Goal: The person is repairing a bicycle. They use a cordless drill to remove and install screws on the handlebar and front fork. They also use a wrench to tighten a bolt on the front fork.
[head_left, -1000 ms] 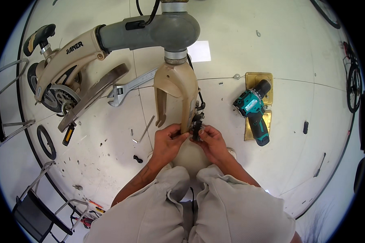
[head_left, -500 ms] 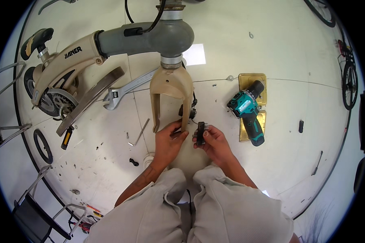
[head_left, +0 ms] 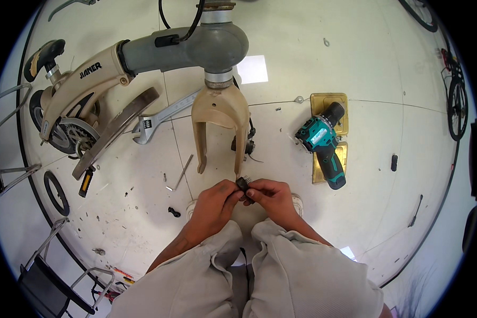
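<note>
A small black piece with thin silvery prongs (head_left: 243, 183) was held just below the tip of the right-hand leg of the tan fork (head_left: 218, 106), pinched between the thumb and fingers of both the left hand (head_left: 213, 202) and the right hand (head_left: 274, 200). It was probably gripped from two sides so that it could be steadied by one hand and worked by the other (whether the fork tip was touched by it could not be told). The prongs were left sticking out past the fingers, perhaps to be kept free. The teal drill (head_left: 327, 146) was laid across the gold-coloured case (head_left: 318, 172), and the adjustable wrench (head_left: 169, 114) and the L-shaped key (head_left: 184, 171) were set on the floor (head_left: 281, 124) around the fork, seemingly to be kept within reach. By contrast, half a second earlier the fork leg was held by the left hand, while the black piece was held upright in the right hand alone, beside that leg; by now the fork had been let go, the hands had been brought together and the piece had been tilted, whereas the drill and wrench had been left undisturbed
</note>
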A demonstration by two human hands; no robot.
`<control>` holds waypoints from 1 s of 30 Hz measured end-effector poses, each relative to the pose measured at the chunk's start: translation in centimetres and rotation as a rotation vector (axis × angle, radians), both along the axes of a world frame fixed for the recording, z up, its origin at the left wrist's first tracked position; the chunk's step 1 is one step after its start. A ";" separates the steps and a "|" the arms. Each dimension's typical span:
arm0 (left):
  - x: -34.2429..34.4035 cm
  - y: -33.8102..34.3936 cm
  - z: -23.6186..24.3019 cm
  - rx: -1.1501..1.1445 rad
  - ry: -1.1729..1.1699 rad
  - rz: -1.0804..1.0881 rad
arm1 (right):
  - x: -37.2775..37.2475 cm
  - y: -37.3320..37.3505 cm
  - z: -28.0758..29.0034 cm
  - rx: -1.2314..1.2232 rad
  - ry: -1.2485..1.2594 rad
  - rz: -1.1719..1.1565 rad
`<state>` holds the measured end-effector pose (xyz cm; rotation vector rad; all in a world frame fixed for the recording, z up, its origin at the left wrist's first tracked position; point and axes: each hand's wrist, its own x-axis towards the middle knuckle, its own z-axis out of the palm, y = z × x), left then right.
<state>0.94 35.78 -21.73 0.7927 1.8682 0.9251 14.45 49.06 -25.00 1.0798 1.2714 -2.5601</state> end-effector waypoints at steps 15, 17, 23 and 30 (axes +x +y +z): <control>0.9 0.7 -0.5 0.041 -0.216 0.189 | -0.6 -0.6 0.6 0.002 0.014 -0.267; 0.9 0.6 -0.5 0.046 -0.218 0.191 | -0.7 -0.7 0.5 -0.012 0.019 -0.286; 1.0 0.9 -0.8 0.066 -0.223 0.173 | -0.6 -0.4 0.7 -0.020 0.020 -0.296; 0.6 1.3 -0.5 0.112 -0.161 0.087 | -0.3 -0.2 0.8 0.035 0.025 -0.198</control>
